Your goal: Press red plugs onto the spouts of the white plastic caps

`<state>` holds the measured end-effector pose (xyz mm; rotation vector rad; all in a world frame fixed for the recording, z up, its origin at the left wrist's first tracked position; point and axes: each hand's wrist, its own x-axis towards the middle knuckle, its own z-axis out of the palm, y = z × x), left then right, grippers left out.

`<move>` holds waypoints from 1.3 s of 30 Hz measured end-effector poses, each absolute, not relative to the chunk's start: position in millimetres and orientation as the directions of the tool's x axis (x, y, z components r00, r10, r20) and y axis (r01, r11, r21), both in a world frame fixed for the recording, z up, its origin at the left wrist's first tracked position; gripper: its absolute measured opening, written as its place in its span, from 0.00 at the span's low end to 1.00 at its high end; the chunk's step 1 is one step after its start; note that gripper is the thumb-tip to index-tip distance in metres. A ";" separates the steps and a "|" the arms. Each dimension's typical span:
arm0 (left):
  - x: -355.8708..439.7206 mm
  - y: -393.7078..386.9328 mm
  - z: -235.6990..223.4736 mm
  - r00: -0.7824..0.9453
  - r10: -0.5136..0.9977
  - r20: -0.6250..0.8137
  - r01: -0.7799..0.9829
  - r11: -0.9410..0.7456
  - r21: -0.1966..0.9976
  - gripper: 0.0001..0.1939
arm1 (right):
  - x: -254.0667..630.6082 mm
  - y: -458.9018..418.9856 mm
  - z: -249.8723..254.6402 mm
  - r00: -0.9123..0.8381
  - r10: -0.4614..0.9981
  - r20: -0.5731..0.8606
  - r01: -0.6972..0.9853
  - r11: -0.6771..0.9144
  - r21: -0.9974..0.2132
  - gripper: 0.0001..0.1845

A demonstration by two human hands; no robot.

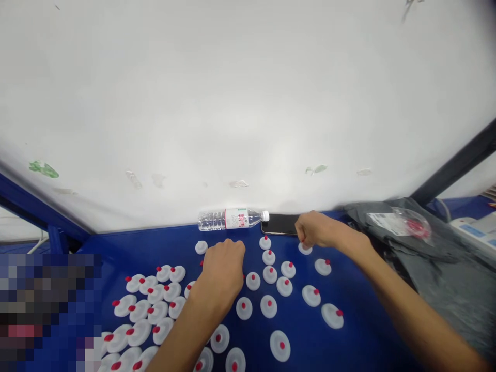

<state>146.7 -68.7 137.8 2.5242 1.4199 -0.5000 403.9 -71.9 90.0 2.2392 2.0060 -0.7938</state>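
My left hand (223, 271) is closed with its back to me, low over the blue tabletop. Its fingertips are hidden, so what they hold, if anything, does not show. Around it lie white round discs (253, 281), most with a small red knob. A disc without a visible knob (201, 247) lies just beyond its left side. Farther right, my right hand (313, 230) is pinched at a white disc (306, 249), beside the phone. A bit of red shows at its fingertips, where the disc's knob is mostly covered.
A clear plastic bottle (236, 219) lies along the white wall, its cap touching or close to a dark phone (281, 224). Overlapping discs (139, 310) crowd the left. Grey plastic bags (437, 279) with a clear packet (413, 226) fill the right side.
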 end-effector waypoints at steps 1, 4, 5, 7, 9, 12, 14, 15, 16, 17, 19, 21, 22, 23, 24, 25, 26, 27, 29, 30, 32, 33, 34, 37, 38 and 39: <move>146.9 -68.0 136.3 0.480 0.788 -0.386 0.856 -0.517 0.010 0.16 | 404.5 -71.6 89.7 0.033 0.921 -0.387 0.938 -0.162 -0.306 0.09; 147.6 -66.9 133.6 0.480 0.790 -0.382 0.856 -0.516 0.010 0.17 | 408.8 -71.0 91.9 0.016 0.928 -0.373 0.940 -0.141 -0.311 0.08; 147.9 -66.9 133.5 0.481 0.790 -0.381 0.856 -0.516 0.010 0.18 | 410.6 -70.9 93.7 0.015 0.930 -0.368 0.941 -0.138 -0.309 0.07; 148.4 -67.1 134.2 0.483 0.789 -0.379 0.855 -0.518 0.012 0.19 | 414.0 -71.2 98.2 0.016 0.932 -0.361 0.942 -0.135 -0.306 0.06; 149.0 -67.4 135.4 0.485 0.786 -0.383 0.854 -0.521 0.014 0.19 | 416.4 -71.7 102.4 0.016 0.932 -0.362 0.942 -0.135 -0.306 0.05; 149.4 -68.2 137.1 0.490 0.783 -0.384 0.851 -0.526 0.013 0.19 | 417.9 -72.3 105.0 0.012 0.929 -0.370 0.938 -0.138 -0.317 0.05; 149.5 -69.2 137.9 0.488 0.785 -0.381 0.851 -0.525 0.009 0.20 | 418.0 -72.1 103.9 0.012 0.928 -0.373 0.935 -0.143 -0.325 0.05; 149.5 -69.7 138.3 0.486 0.788 -0.378 0.852 -0.523 0.006 0.20 | 417.9 -71.9 103.0 0.014 0.926 -0.377 0.933 -0.147 -0.328 0.05; 149.5 -70.2 138.7 0.484 0.791 -0.375 0.854 -0.521 0.003 0.20 | 417.8 -71.7 102.2 0.015 0.924 -0.382 0.931 -0.152 -0.332 0.05; 149.6 -70.7 139.1 0.481 0.793 -0.373 0.855 -0.518 0.001 0.20 | 417.7 -71.6 101.6 0.016 0.922 -0.388 0.929 -0.157 -0.335 0.06; 149.7 -71.6 140.2 0.477 0.797 -0.371 0.857 -0.515 -0.003 0.20 | 417.2 -72.1 101.5 0.015 0.917 -0.398 0.925 -0.164 -0.342 0.06; 149.5 -72.3 141.6 0.472 0.799 -0.371 0.860 -0.511 -0.007 0.20 | 416.4 -73.3 102.8 0.008 0.915 -0.403 0.922 -0.163 -0.351 0.06; 149.2 -72.7 142.4 0.471 0.801 -0.370 0.860 -0.510 -0.010 0.20 | 415.9 -74.0 103.8 0.004 0.913 -0.408 0.920 -0.163 -0.356 0.06; 148.9 -73.1 143.1 0.471 0.802 -0.368 0.860 -0.510 -0.012 0.20 | 415.2 -74.8 104.8 0.000 0.910 -0.414 0.919 -0.163 -0.360 0.06; 148.5 -73.5 143.8 0.470 0.803 -0.367 0.860 -0.510 -0.015 0.20 | 414.5 -75.5 105.7 -0.004 0.907 -0.420 0.917 -0.164 -0.364 0.06; 148.2 -73.9 144.4 0.470 0.803 -0.367 0.859 -0.511 -0.018 0.20 | 413.8 -76.1 106.6 -0.009 0.904 -0.428 0.916 -0.164 -0.366 0.06; 147.9 -74.3 145.0 0.470 0.803 -0.367 0.859 -0.512 -0.020 0.20 | 413.0 -76.6 107.3 -0.012 0.900 -0.436 0.916 -0.165 -0.367 0.06; 147.7 -74.6 145.5 0.470 0.803 -0.367 0.859 -0.512 -0.022 0.20 | 412.3 -77.0 108.0 -0.015 0.896 -0.443 0.916 -0.165 -0.366 0.06; 147.8 -75.2 146.3 0.467 0.803 -0.371 0.859 -0.511 -0.025 0.20 | 411.3 -77.7 109.2 -0.019 0.889 -0.457 0.917 -0.166 -0.362 0.06; 147.9 -75.4 146.7 0.466 0.803 -0.371 0.859 -0.510 -0.027 0.20 | 411.3 -78.1 109.6 -0.020 0.886 -0.463 0.918 -0.167 -0.360 0.06; 148.4 -75.9 147.1 0.464 0.804 -0.371 0.860 -0.509 -0.029 0.20 | 412.1 -79.0 109.9 -0.020 0.883 -0.468 0.918 -0.169 -0.358 0.06; 148.6 -76.2 147.2 0.464 0.804 -0.371 0.860 -0.510 -0.029 0.19 | 412.9 -79.4 109.6 -0.021 0.882 -0.470 0.919 -0.168 -0.357 0.06; 148.8 -76.4 147.2 0.465 0.804 -0.371 0.859 -0.511 -0.030 0.19 | 413.7 -79.9 108.8 -0.022 0.882 -0.471 0.919 -0.167 -0.356 0.06; 148.9 -76.7 146.8 0.467 0.803 -0.370 0.857 -0.514 -0.033 0.19 | 415.4 -80.5 104.7 -0.023 0.881 -0.473 0.921 -0.165 -0.353 0.07; 148.8 -76.6 146.4 0.467 0.802 -0.372 0.857 -0.514 -0.034 0.20 | 415.4 -80.3 103.1 -0.023 0.882 -0.471 0.921 -0.165 -0.352 0.07; 148.7 -76.3 145.9 0.467 0.802 -0.373 0.857 -0.515 -0.035 0.20 | 415.2 -80.1 101.7 -0.023 0.883 -0.468 0.921 -0.163 -0.353 0.07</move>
